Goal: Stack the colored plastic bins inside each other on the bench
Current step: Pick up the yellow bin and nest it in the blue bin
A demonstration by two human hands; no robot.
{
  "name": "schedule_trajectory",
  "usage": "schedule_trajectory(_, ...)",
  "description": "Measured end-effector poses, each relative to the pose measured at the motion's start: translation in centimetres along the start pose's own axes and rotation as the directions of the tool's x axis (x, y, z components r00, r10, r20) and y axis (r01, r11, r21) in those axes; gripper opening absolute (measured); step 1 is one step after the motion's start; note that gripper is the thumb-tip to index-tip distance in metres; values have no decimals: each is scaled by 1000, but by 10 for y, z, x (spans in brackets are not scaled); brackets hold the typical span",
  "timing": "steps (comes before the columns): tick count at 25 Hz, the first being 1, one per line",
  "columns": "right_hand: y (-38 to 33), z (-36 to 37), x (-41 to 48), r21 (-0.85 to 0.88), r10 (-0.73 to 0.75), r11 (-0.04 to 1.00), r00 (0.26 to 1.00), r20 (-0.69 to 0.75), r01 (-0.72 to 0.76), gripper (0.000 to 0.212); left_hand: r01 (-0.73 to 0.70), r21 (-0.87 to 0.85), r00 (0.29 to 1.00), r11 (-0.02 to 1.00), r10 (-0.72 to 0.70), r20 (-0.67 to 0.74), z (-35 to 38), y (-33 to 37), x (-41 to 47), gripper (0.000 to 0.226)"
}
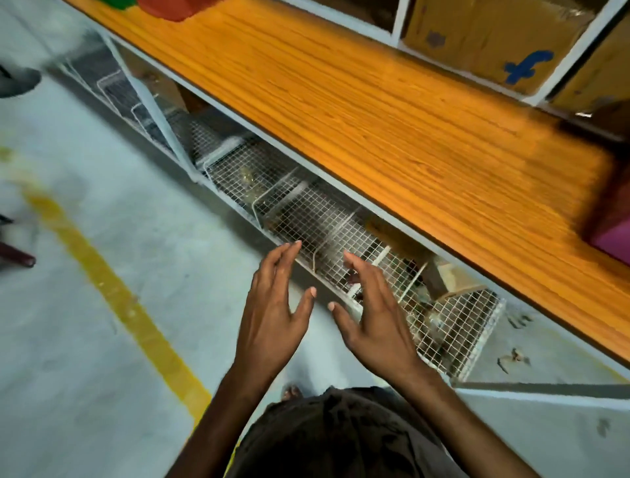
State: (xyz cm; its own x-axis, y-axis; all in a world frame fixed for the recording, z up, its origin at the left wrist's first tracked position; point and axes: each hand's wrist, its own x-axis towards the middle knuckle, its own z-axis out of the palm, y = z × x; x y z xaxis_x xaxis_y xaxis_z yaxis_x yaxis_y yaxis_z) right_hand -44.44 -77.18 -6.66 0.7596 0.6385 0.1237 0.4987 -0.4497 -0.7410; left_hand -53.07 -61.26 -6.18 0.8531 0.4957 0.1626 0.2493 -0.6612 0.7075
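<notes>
The left hand [272,307] and right hand [375,317] are held empty, fingers spread, near the orange wooden bench [375,102], seemingly readied for a reach. 2 bins are left well apart on it, not yet nested: a red plastic bin [167,8] far left, a pink plastic bin [613,235] right.

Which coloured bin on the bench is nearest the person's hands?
The pink bin at the picture's right edge, partly cut off. The red bin and green bin sit at the far left end of the bench, much farther away.

We wear a dark, faintly mottled top [341,440]. Our forearms [235,395] are bare, and the left hand [272,317] and right hand [376,324] show short, pale nails
</notes>
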Motion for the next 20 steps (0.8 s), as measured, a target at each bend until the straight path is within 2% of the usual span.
schedule_trajectory(2, -17, 25, 19, -99, -61, 993, 997, 57, 67, 76, 44, -88, 998, 995, -47, -34, -22, -26, 5, 69)
schedule_trajectory(3, -25, 35, 32, -83, -68, 994, 995, 77, 74, 77, 91, -158, 993, 983, -101, -56, -33, -39, 9, 68)
schedule_trajectory(4, -33, 47, 47, -23, -55, 998, 994, 90, 58, 77, 138, -230, 984, 963, -160, -82, -43, -53, 16, 68)
schedule_trajectory(6, -48, 65, 79, 225, 60, 971, 993, 103, -82, 79, 207, -333, 960, 920, -256, -111, -57, -75, 34, 69)
schedule_trajectory(8, -59, 81, 116, 455, 183, 860, 972, 149, -232, 78, 228, -377, 949, 898, -291, -120, -70, -96, 58, 69)
schedule_trajectory(9, -61, 90, 141, 506, 205, 823, 965, 162, -259, 76, 228, -375, 947, 899, -294, -129, -79, -109, 75, 69)
schedule_trajectory(12, -68, 115, 215, 539, 182, 806, 969, 169, -246, 71, 232, -291, 948, 928, -283, -146, -104, -146, 132, 65)
schedule_trajectory(15, -82, 140, 293, 520, 136, 832, 980, 143, -191, 68, 234, -69, 949, 970, -243, -200, -137, -174, 188, 60)
schedule_trajectory(18, -98, 162, 360, 399, 32, 913, 989, 144, -88, 70, 269, 199, 938, 942, -210, -277, -169, -194, 239, 55)
schedule_trajectory(20, -109, 176, 397, 331, -29, 943, 984, 173, -30, 74, 304, 263, 927, 916, -221, -302, -186, -208, 270, 51)
